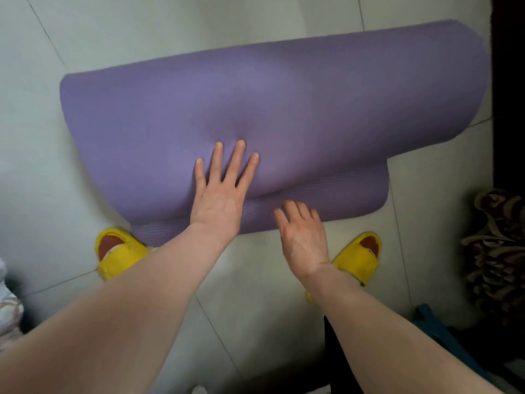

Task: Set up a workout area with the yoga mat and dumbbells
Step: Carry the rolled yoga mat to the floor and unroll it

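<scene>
The purple yoga mat (pixel 284 109), mostly rolled, lies on the pale tiled floor (pixel 255 280) with its long axis left to right, its loose ribbed end toward two yellow slippers (pixel 119 251). The left hand (pixel 221 194) presses it flat, fingers spread; the right hand (pixel 304 234) touches the end, fingers loosely curled. No writing shows.

Yellow slippers (pixel 120 253) on tiled floor (pixel 159 29)
</scene>
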